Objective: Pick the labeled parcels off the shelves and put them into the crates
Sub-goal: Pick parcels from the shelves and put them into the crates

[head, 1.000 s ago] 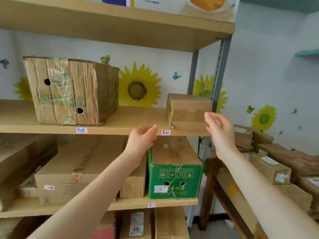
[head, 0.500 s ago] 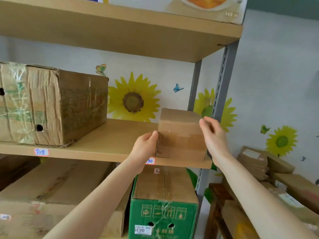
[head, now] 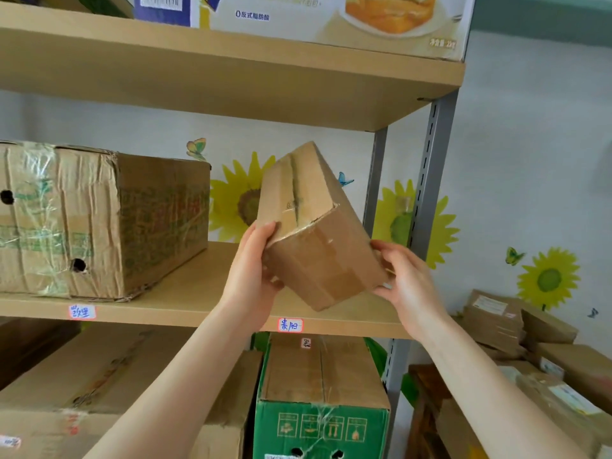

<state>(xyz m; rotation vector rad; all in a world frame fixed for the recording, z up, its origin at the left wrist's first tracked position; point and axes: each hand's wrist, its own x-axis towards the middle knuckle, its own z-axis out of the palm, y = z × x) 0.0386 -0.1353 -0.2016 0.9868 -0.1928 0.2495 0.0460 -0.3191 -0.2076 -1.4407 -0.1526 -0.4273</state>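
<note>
Left hand [head: 252, 271] and right hand [head: 410, 283] grip parcel [head: 319, 236], long axis seemingly up-left.

White painted wall [head: 530, 144] at the back. Big sunflower sticker [head: 238, 200] near its middle; second sunflower sticker [head: 397, 220] seen between two grey slotted uprights [head: 430, 180]; smaller sunflower sticker [head: 548, 279] toward the right edge. Butterfly stickers [head: 196, 148] close to the flowers. Teal band [head: 546, 14] in the top right corner. Dark wooden bench [head: 422, 382] low on the right.

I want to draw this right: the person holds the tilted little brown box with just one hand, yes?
Not quite. The head view shows both hands holding the tilted little brown box: left hand and right hand.
</note>
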